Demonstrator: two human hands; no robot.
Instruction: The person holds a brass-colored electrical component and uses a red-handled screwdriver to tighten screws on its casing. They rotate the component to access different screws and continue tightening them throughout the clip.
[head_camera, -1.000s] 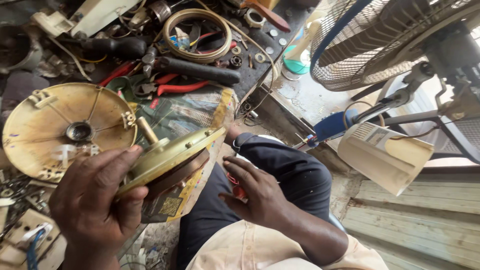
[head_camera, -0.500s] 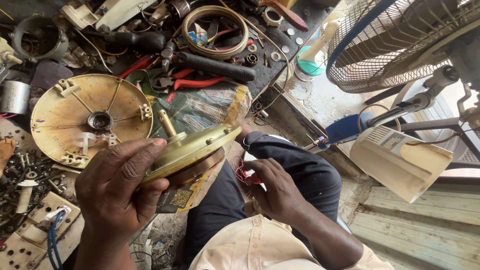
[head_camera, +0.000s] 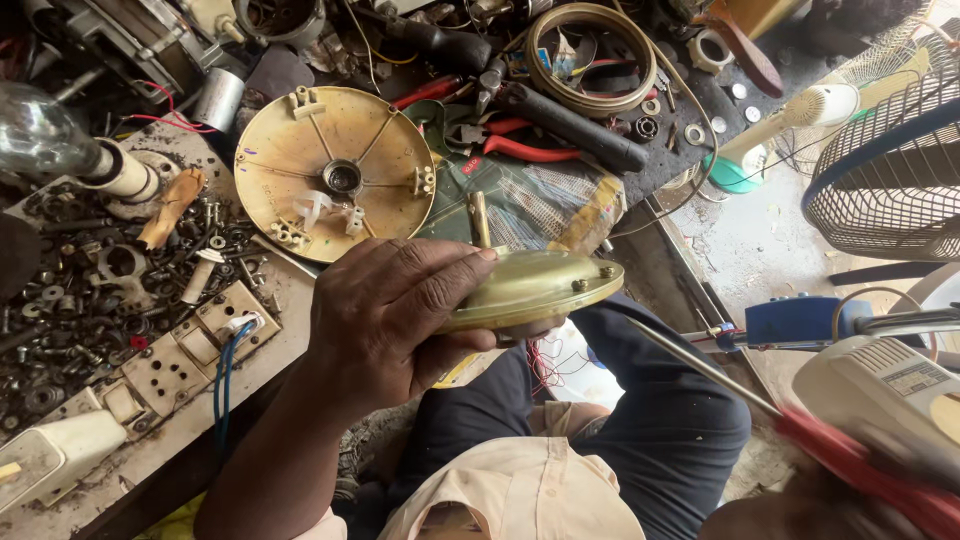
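Right hand (head_camera: 830, 505) had left the lap and rose blurred at lower right, gripping a red-handled screwdriver (head_camera: 760, 400). Left hand (head_camera: 395, 315) clamped the brass motor cover (head_camera: 535, 288) on edge above the knees, beside the round plate (head_camera: 335, 170) on the bench.

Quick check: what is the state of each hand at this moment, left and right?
Left hand: closed around the brass-coloured motor housing, holding it up.
Right hand: only a blurred part at the lower edge, with a red-handled tool; grip cannot be told.
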